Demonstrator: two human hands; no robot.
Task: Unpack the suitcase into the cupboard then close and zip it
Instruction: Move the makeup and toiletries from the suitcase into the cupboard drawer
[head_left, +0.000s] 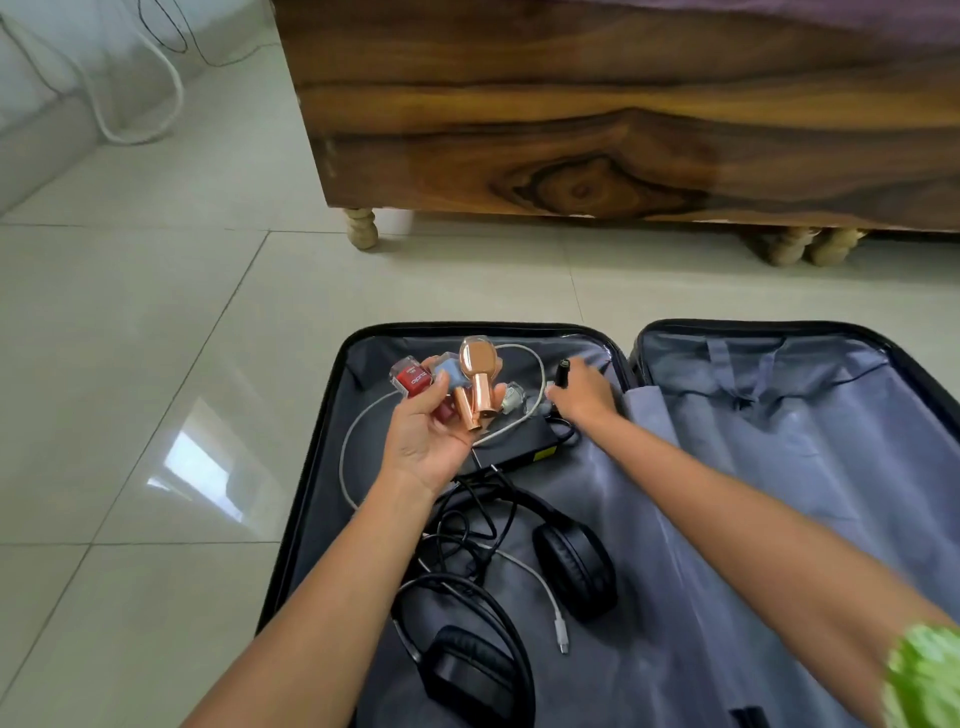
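Black small tube (562, 372) stands near-upright pinched in right hand (584, 392) grip at suitcase (467, 329) far end, while left hand (434, 434) grip, just left, already clutches nail polish bottles (457, 387).

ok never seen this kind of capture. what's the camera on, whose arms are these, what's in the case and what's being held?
One camera, worn on a person's head, looks forward and down; the arms are that person's own, no robot. An open suitcase lies on the tiled floor beside wooden furniture. In its left half lie black headphones, a white cable, tangled black cables and a black adapter. The left hand holds several small bottles, one red, some with copper caps. The right hand reaches the far end and grips a small black item, too blurred to name.
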